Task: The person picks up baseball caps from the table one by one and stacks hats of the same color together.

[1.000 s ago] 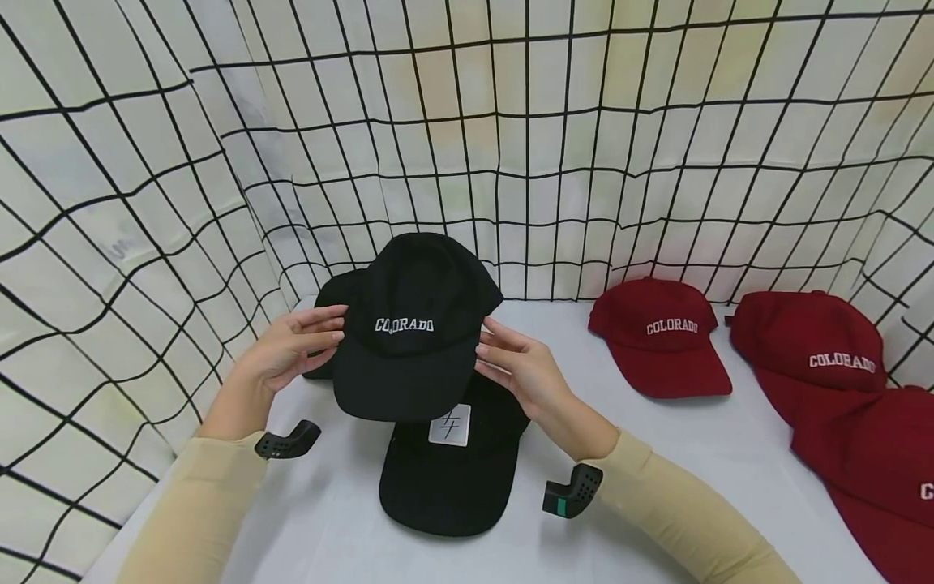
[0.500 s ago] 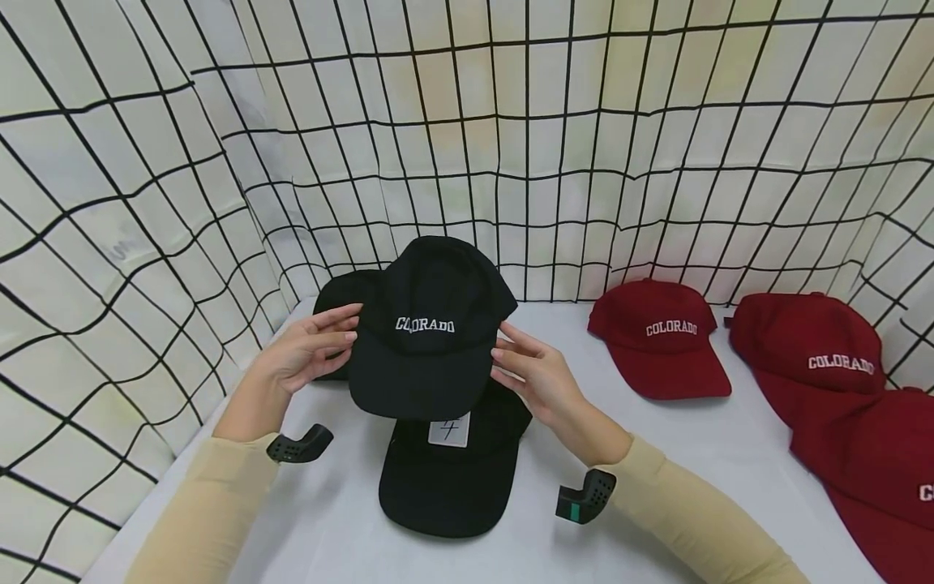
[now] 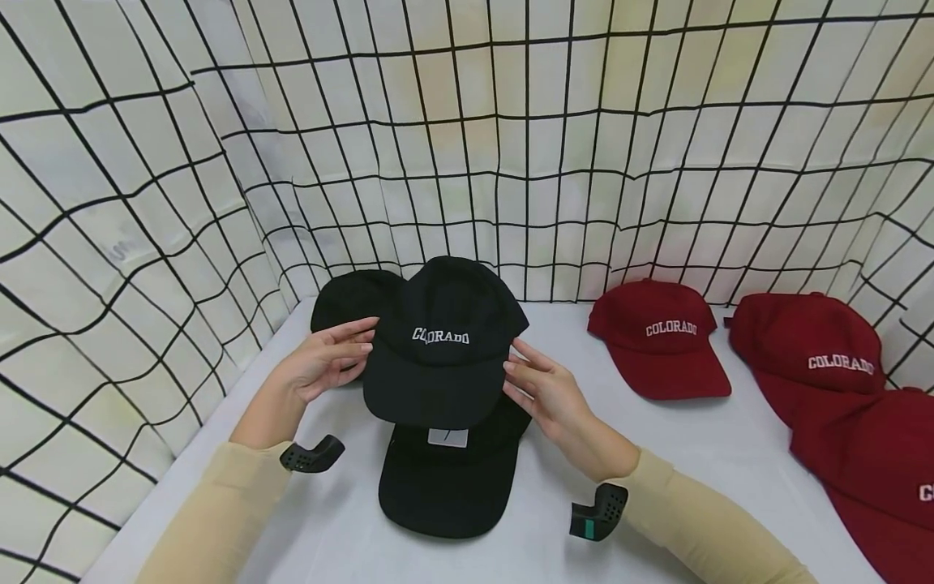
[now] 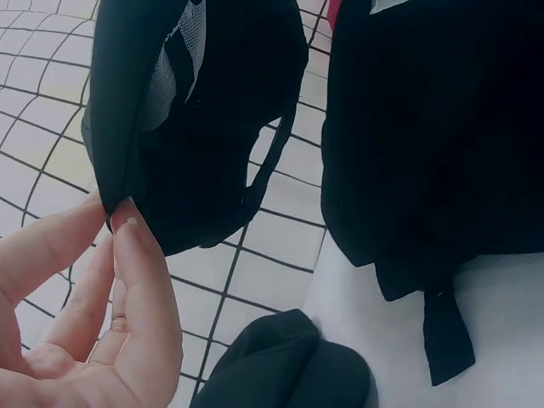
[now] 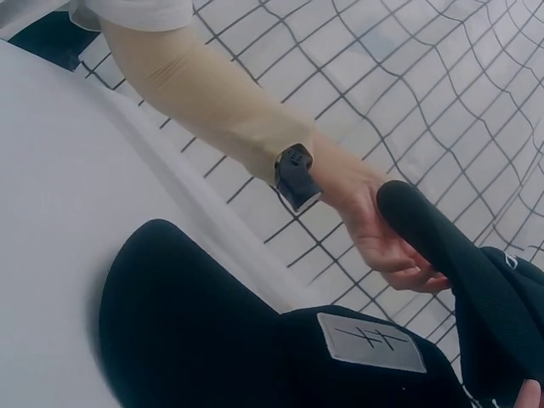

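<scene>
Both hands hold up a black baseball cap [image 3: 438, 385] lettered COLORADO in white, its brim toward me. The left hand [image 3: 324, 361] pinches its left edge between thumb and fingers; the left wrist view shows the cap's mesh-lined inside [image 4: 212, 102]. On the right edge, the right hand [image 3: 550, 397] grips with its fingertips, and only a fingertip [image 5: 529, 395] appears in the right wrist view. Below, a second black cap [image 3: 448, 495] with a white patch [image 5: 370, 342] lies on the table, its crown partly hidden by the held cap. Another black cap [image 3: 346, 296] sits behind at the left, partly covered.
Three dark red COLORADO caps lie at the right: a separate one [image 3: 660, 337], another [image 3: 810, 341] by the netting, and a nearer one [image 3: 868, 462] overlapping it. Black grid netting [image 3: 527, 162] over pale walls encloses the white table [image 3: 569, 349] at the back and sides.
The held cap has moved to the right, then lower, with both hands around it. It now covers more of the white patch and uncovers more of the rear black cap.
</scene>
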A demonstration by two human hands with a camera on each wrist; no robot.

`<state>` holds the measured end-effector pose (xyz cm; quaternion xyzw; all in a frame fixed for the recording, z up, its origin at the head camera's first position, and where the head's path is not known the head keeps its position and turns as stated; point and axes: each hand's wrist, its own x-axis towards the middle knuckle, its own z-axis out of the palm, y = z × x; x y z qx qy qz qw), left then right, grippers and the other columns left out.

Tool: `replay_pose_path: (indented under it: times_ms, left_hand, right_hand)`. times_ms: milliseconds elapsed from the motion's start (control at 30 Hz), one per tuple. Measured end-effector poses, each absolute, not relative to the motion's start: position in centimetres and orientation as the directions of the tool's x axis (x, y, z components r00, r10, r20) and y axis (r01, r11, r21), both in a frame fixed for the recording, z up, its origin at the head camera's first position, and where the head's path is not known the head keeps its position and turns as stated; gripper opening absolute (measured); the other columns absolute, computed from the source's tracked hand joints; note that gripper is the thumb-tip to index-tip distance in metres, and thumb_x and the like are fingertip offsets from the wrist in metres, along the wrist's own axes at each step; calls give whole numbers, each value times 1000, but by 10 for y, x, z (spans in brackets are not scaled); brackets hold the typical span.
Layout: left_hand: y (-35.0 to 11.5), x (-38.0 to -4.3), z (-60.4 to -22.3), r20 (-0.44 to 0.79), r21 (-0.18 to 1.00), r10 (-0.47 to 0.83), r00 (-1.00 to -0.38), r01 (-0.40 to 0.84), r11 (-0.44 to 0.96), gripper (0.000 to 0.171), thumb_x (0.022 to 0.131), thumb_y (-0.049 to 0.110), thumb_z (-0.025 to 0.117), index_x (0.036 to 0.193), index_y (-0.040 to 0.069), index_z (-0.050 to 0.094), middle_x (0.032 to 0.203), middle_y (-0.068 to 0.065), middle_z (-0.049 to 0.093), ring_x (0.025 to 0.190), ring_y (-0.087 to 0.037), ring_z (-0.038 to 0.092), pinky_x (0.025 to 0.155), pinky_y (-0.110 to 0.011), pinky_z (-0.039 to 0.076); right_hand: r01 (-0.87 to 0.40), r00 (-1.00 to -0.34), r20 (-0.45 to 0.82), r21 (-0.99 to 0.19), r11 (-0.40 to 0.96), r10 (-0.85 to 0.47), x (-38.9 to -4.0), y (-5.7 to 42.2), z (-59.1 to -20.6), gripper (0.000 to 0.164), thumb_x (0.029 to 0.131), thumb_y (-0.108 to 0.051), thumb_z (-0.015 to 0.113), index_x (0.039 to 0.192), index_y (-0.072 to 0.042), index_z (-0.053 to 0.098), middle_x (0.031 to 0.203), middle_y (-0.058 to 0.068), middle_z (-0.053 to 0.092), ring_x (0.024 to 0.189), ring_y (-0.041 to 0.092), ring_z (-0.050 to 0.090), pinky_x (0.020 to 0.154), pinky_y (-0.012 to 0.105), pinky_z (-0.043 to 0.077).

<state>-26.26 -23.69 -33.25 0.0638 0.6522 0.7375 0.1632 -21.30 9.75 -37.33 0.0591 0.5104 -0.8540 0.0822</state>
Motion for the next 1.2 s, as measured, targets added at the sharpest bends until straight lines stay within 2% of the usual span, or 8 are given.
replay_pose_path:
  times_ms: [367, 567, 867, 1067, 1200]
  left_hand:
    - [-227, -264, -338, -127, 981, 326, -937, -166, -96, 38, 99, -4, 60, 117, 27, 73, 118, 4, 60, 88, -5, 63, 82, -22, 54]
    - [-227, -265, -341, -133, 983, 335, -933, -167, -75, 36, 98, -5, 61, 117, 23, 74, 113, 2, 64, 87, -7, 65, 81, -23, 55]
    - [-228, -269, -349, -166, 981, 367, -916, -190, -32, 32, 99, -2, 62, 122, 18, 72, 111, 1, 65, 88, -9, 64, 83, -24, 55]
    - [-226, -271, -354, -178, 980, 376, -909, -196, -11, 37, 99, -1, 62, 133, 10, 66, 112, 1, 65, 91, -10, 64, 82, -23, 55]
    - [-223, -271, -357, -177, 981, 377, -909, -195, -10, 35, 99, -2, 62, 131, 11, 67, 112, 1, 66, 89, -8, 64, 80, -22, 55]
  right_hand:
    - [230, -972, -223, -865, -446, -68, -209, 105, -378, 52, 104, -3, 54, 155, -10, 45, 150, 17, 50, 109, 18, 63, 96, 31, 52]
    - [246, -968, -243, -850, -466, -68, -202, 105, -382, 52, 104, -2, 54, 155, -8, 45, 150, 18, 48, 104, 15, 65, 94, 29, 54]
    - [268, -958, -284, -844, -464, -36, -198, 106, -388, 53, 103, -1, 55, 154, -8, 46, 149, 19, 50, 103, 15, 65, 91, 29, 55]
    - [287, -952, -304, -842, -456, -36, -195, 110, -392, 53, 103, 0, 55, 154, -8, 46, 149, 18, 50, 102, 15, 65, 91, 29, 55]
    - [290, -950, -310, -840, -459, -33, -193, 112, -394, 52, 103, -1, 55, 154, -8, 46, 149, 18, 50, 102, 15, 65, 92, 30, 55]
